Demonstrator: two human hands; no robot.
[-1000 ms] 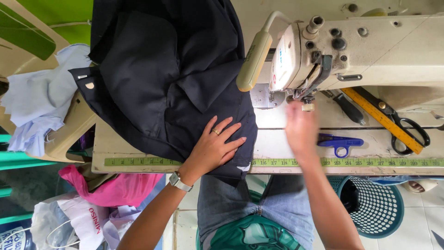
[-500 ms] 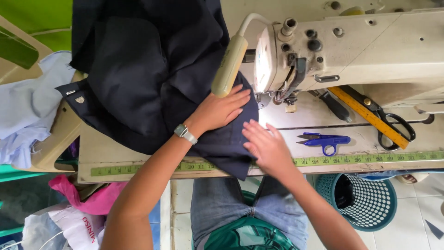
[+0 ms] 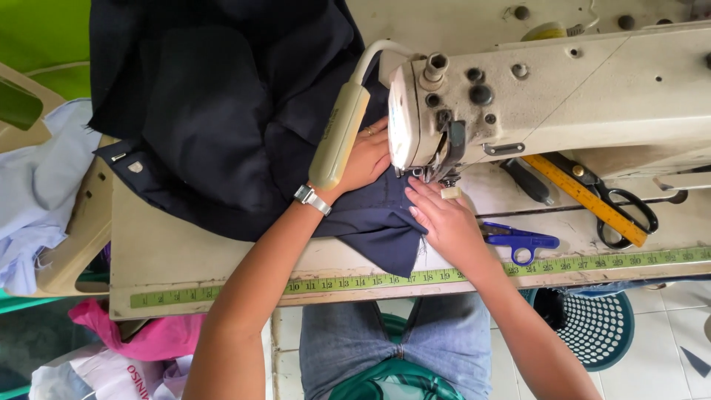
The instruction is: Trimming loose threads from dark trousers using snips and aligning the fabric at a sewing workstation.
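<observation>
A dark navy garment (image 3: 222,126) lies heaped across the sewing table, one corner drawn under the needle of a cream sewing machine (image 3: 563,96). My left hand (image 3: 364,159), with a ring and a wristwatch, rests flat on the cloth left of the needle, partly hidden behind the machine's cream lamp (image 3: 338,137). My right hand (image 3: 441,218) presses the fabric's edge flat just in front of the presser foot (image 3: 444,181), fingers pointing toward the needle.
Blue thread snips (image 3: 522,241) lie right of my right hand. Black scissors (image 3: 618,204) and a yellow ruler (image 3: 585,196) sit further right. A green measuring tape (image 3: 415,279) runs along the table's front edge. Pale cloth (image 3: 33,192) lies left, a basket (image 3: 600,326) below right.
Both hands moved up to the needle with the garment's corner. The left hand slid behind the lamp, and the right hand went from the table's edge to the presser foot.
</observation>
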